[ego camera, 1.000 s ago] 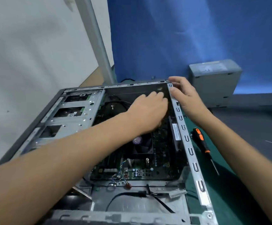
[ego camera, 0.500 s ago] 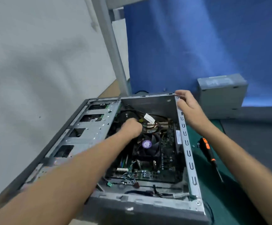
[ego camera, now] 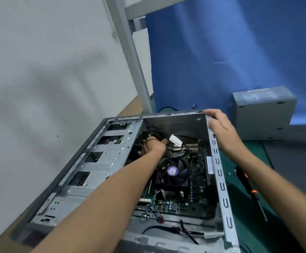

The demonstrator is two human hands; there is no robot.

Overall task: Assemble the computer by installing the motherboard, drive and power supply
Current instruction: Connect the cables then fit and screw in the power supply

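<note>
1. The motherboard (ego camera: 185, 199) is being viewed seated inside the case (ego camera: 221, 187); the screwdriver (ego camera: 247, 183) is lying on the mat (ego camera: 254, 154).
2. The left hand (ego camera: 152, 146), shifted off the far wall toward the drive cage (ego camera: 110, 157), is being pushed into the cables (ego camera: 156, 133), fingers apparently curled round them.
3. The case's far corner is being gripped by the right hand (ego camera: 219, 130), fingers over the rim.
4. The power supply (ego camera: 263, 114) is being left outside, behind; cable clearing probably comes first.

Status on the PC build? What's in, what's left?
Done: motherboard sits inside the case. In hand: left hand is among the cables beside the drive cage; right hand grips the case corner. Left: power supply stands outside the case; drive unclear.
</note>
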